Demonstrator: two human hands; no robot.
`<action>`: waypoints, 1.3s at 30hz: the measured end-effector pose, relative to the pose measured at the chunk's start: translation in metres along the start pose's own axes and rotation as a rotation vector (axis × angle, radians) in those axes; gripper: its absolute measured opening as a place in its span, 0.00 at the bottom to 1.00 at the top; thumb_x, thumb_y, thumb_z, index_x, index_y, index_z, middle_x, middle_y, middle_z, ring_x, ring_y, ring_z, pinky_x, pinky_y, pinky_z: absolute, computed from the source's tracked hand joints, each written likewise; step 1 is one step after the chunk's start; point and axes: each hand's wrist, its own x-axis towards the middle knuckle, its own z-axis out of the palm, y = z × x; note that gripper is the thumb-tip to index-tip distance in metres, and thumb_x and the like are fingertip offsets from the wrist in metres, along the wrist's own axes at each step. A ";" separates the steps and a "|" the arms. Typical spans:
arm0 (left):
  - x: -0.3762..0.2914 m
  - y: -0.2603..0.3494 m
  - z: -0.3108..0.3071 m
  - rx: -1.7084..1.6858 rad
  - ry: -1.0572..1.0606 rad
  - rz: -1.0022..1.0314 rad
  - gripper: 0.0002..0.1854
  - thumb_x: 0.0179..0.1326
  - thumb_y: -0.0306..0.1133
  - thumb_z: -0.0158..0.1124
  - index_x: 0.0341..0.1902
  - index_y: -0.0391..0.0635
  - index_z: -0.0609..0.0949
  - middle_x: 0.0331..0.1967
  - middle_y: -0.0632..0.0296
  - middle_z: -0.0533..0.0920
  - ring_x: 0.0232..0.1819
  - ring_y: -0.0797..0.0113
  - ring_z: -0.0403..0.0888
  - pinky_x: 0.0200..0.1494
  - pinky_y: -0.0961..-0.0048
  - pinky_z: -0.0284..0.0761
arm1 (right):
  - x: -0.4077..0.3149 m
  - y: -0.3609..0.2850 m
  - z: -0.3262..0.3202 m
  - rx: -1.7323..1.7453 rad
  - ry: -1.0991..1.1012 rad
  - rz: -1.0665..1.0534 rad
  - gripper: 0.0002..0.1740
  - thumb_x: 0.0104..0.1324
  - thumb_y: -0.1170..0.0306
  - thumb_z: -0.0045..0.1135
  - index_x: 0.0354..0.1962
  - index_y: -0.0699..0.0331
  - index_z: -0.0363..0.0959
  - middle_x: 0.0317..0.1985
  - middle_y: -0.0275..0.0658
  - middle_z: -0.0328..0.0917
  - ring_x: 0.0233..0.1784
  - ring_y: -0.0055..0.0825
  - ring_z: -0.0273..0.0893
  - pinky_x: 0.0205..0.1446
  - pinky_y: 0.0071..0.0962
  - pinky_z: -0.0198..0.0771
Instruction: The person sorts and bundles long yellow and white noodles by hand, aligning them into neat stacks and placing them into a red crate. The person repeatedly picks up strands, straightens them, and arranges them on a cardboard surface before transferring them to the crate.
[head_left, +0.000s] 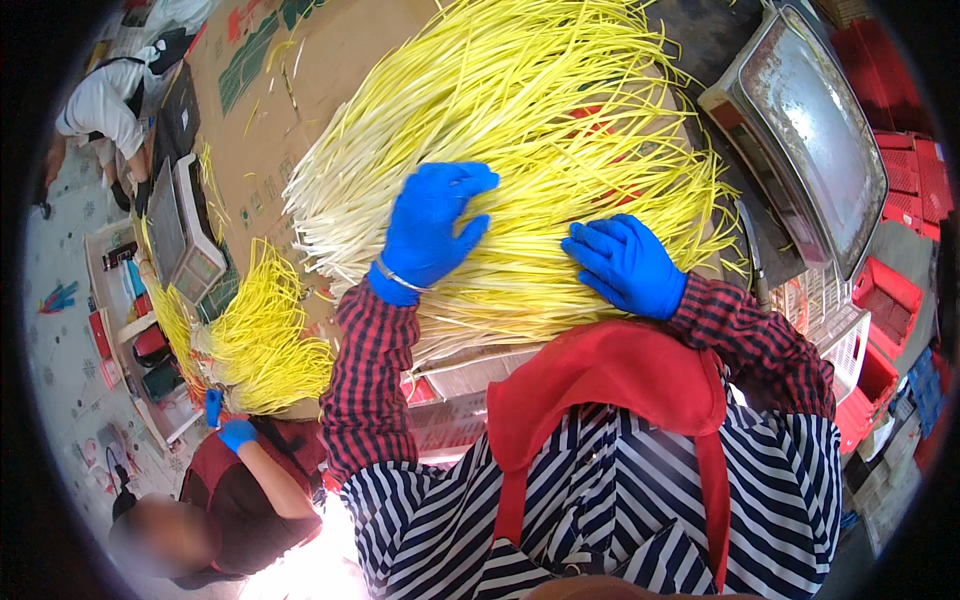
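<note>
A wide heap of yellow blanched chives (480, 127) lies before me, white stem ends to the left and yellow leaf tips to the right. My left hand (431, 229), in a blue glove with a band at the wrist, is over the stem side, thumb spread from the curved fingers. Farther right, my right hand (626, 262), gloved in blue too, rests palm down on the near side of the leaves, fingers slightly spread. Neither hand has chives visibly gripped, though the palms are hidden.
Flattened cardboard (330, 52) covers the table. A weighing scale (810, 135) with a metal pan stands right, near a knife (752, 251). At left are a second scale (184, 232), a smaller chive pile (262, 337) and a co-worker's gloved hand (238, 433). Red crates (889, 304) stand beyond.
</note>
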 end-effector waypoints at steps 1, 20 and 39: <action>-0.002 0.002 0.008 0.024 -0.073 -0.010 0.26 0.47 0.24 0.69 0.54 0.48 0.79 0.52 0.56 0.79 0.52 0.53 0.75 0.55 0.62 0.70 | -0.001 -0.002 0.001 -0.010 0.003 -0.008 0.24 0.61 0.61 0.58 0.54 0.62 0.71 0.56 0.44 0.73 0.54 0.38 0.71 0.58 0.38 0.65; 0.028 -0.082 0.016 -0.415 0.090 -0.574 0.22 0.50 0.33 0.74 0.49 0.39 0.81 0.44 0.55 0.84 0.45 0.66 0.81 0.50 0.70 0.75 | -0.001 -0.005 -0.004 0.074 0.025 0.027 0.23 0.61 0.62 0.57 0.54 0.59 0.71 0.54 0.43 0.74 0.52 0.39 0.72 0.56 0.39 0.65; -0.007 0.002 -0.010 0.042 0.016 -0.059 0.34 0.51 0.34 0.71 0.65 0.50 0.73 0.59 0.57 0.76 0.60 0.52 0.71 0.63 0.61 0.64 | 0.035 0.041 -0.004 -0.016 -0.024 0.061 0.20 0.61 0.58 0.58 0.49 0.55 0.75 0.39 0.37 0.77 0.44 0.38 0.75 0.45 0.39 0.68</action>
